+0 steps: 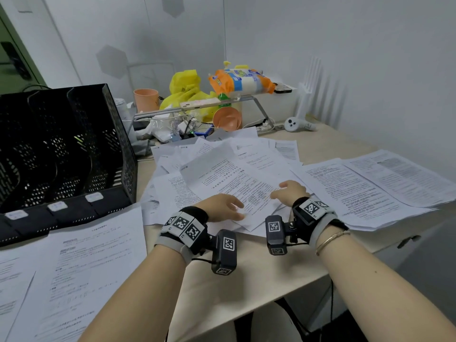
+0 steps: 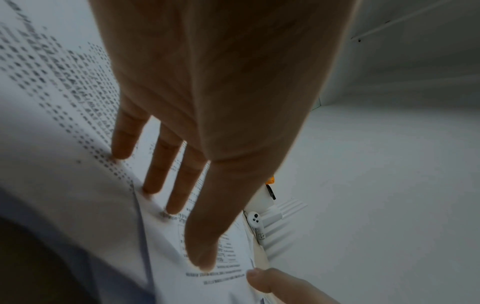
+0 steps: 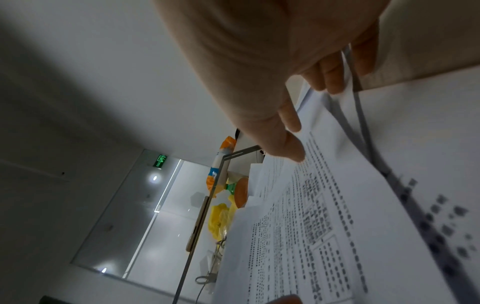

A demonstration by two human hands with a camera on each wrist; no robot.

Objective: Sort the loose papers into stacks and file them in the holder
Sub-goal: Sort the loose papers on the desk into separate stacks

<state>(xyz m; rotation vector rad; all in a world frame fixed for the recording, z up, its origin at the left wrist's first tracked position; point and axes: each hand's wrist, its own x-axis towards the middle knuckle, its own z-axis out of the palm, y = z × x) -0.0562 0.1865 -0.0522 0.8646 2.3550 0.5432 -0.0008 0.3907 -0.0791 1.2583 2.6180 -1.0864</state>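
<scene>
Black perforated three-slot file holder: slots apparently empty, interior dim. Left hand flat, fingers spread on loose printed white papers; right hand pinching a sheet's edge.

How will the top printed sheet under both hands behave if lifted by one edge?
Probably floppy: the top printed sheet is one thin page, already bowing by the right hand. Likely slippery, since it lies skewed on other loose pages. The left hand lies flat on it.

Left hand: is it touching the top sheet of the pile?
Touching. The left wrist view shows the left hand with straight fingertips pressed onto the printed top sheet.
</scene>
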